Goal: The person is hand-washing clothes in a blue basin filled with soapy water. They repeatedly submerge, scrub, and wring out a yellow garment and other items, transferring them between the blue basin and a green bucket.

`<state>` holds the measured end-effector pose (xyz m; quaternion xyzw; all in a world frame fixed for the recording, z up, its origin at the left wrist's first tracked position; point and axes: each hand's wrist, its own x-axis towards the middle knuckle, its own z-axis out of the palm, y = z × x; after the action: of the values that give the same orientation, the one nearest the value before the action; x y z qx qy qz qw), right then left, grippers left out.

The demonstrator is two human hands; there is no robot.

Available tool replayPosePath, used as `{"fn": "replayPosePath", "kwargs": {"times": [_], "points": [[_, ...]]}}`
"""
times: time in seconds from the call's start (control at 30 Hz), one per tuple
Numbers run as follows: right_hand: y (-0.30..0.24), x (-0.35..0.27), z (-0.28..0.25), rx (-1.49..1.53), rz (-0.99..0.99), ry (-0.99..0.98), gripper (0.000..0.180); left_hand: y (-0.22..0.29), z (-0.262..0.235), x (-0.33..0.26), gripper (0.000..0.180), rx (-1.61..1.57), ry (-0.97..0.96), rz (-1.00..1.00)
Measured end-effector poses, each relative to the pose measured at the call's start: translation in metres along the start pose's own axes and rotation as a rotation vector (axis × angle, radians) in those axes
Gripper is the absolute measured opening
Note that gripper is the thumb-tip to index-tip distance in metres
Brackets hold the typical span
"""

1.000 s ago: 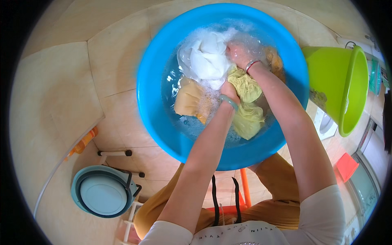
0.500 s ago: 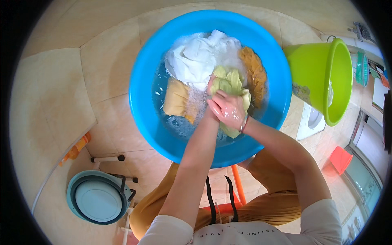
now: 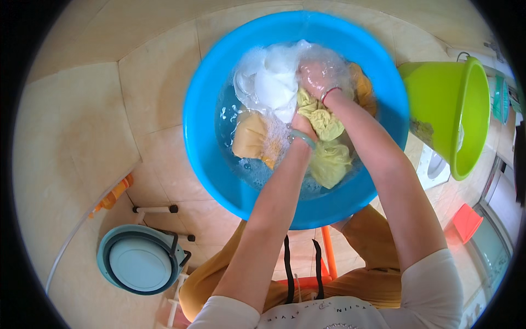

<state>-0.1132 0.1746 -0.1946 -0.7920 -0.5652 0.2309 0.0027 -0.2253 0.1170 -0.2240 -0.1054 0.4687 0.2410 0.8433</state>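
Note:
A yellow-green cloth (image 3: 329,164) lies crumpled in the soapy water of a large blue basin (image 3: 200,126). My left hand (image 3: 304,126), with a pale green bangle at its wrist, reaches in against this cloth, its fingers hidden. My right hand (image 3: 318,78), a red band at its wrist, is farther in among the suds beyond the cloth; water and foam cover its fingers. White fabric (image 3: 274,82) bulges up to the left of my hands. Tan fabric (image 3: 249,136) puffs up nearer the basin's left side, and mustard cloth (image 3: 364,90) lies along the right.
A lime-green bucket (image 3: 438,104) lies tipped on its side right of the basin. Lower left are a grey-blue folding basin (image 3: 139,264) and an orange bottle (image 3: 114,193). An orange-red container (image 3: 466,222) stands at the right. Below the basin shows an orange stool leg (image 3: 329,252).
My right hand has left the yellow-green cloth and my left wrist, moving away into the suds. The cloth is more spread out, and the whole view has shifted slightly.

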Motion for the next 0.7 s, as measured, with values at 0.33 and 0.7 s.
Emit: {"fn": "replayPosePath", "kwargs": {"times": [0.33,0.7], "points": [[-0.060,-0.160,-0.007,0.437,-0.249,0.324,0.018,0.001,-0.014,0.019,0.046,-0.209,-0.569,-0.256],[-0.006,0.002,0.015,0.135,0.080,-0.004,0.030,-0.005,-0.015,0.010,0.037,-0.041,-0.108,0.100]]}}
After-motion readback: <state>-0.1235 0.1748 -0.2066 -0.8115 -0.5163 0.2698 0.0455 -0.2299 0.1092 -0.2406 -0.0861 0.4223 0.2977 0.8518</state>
